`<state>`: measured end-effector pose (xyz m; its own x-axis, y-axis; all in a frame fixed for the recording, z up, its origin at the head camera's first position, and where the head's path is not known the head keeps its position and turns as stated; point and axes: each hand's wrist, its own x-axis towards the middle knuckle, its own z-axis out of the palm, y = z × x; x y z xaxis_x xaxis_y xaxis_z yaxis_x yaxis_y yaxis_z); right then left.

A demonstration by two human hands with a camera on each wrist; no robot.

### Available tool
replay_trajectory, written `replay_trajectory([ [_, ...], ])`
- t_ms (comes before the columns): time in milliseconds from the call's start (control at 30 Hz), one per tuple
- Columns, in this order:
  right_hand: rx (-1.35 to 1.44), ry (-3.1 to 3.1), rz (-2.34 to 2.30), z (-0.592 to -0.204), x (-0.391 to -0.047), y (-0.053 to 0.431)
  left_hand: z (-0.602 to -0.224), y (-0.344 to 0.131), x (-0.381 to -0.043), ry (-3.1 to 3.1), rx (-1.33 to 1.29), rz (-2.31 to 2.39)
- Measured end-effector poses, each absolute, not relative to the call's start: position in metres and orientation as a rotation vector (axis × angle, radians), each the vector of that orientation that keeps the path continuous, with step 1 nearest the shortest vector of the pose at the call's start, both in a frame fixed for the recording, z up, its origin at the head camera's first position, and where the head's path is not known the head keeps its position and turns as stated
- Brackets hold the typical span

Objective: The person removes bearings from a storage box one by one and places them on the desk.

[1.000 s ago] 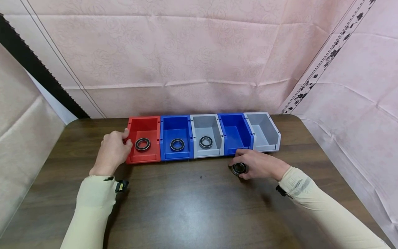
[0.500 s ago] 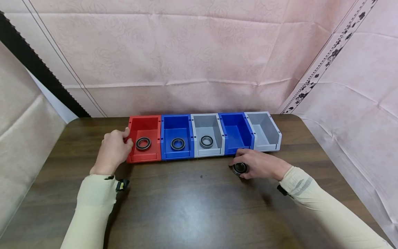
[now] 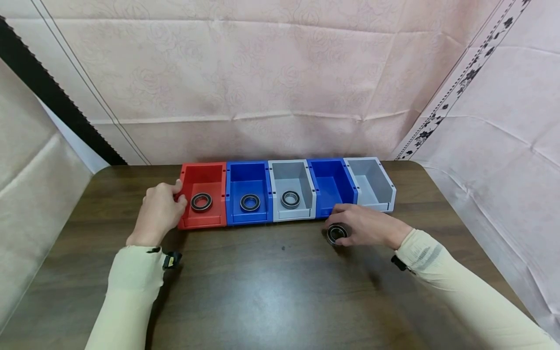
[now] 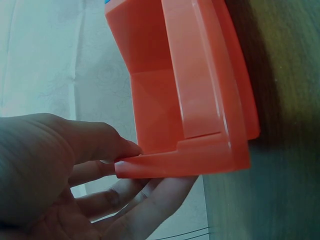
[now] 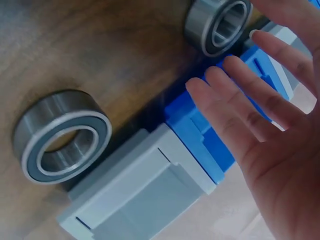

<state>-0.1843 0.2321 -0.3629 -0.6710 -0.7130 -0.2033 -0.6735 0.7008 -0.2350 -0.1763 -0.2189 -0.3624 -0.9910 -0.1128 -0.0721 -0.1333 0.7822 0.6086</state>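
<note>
L hand point(image 3: 159, 213): clamped on the outer side wall of the red bin point(image 3: 203, 176); thumb inside the wall, fingers outside.
R hand point(image 3: 365, 226): thumb + index pinch the edge of a ring; other fingers stretched out past it, pointing the same way. Thumb tip's cut off in the R wrist view.
Hands: well apart, L at the row's L end, R toward the other.
Pinched ring point(image 5: 200, 30): dark steel, tilted, just in front of the 2nd blue bin point(image 3: 333, 180). Can't tell if it touches the table.
Loose ring point(image 5: 55, 107): on the table, just beside the end grey bin point(image 3: 372, 182), front side; I only get it from the R wrist view.
Binned rings: one point(image 3: 201, 211) in red, one point(image 3: 250, 211) in the 1st blue bin point(image 3: 248, 177), one point(image 3: 290, 207) in the mid grey bin point(image 3: 289, 172). All nr the front.
Row: five bins, side by side, touching, L to R red, blue, grey, blue, grey.
Table point(image 3: 262, 287): brown, wood-look.
Cloth point(image 3: 262, 73): pale pink, creased, hung behind the table.
Sleeves point(image 3: 127, 296): pale yellow, w/ dark straps at the wrists.
</note>
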Motion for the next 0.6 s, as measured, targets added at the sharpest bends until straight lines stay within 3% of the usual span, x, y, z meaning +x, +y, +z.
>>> replay_trajectory([
  [600, -1.205, 2.708, -0.186, -0.324, -0.203, 0.218, -0.363, -0.219, -0.177, 2.94, -0.209, 0.989],
])
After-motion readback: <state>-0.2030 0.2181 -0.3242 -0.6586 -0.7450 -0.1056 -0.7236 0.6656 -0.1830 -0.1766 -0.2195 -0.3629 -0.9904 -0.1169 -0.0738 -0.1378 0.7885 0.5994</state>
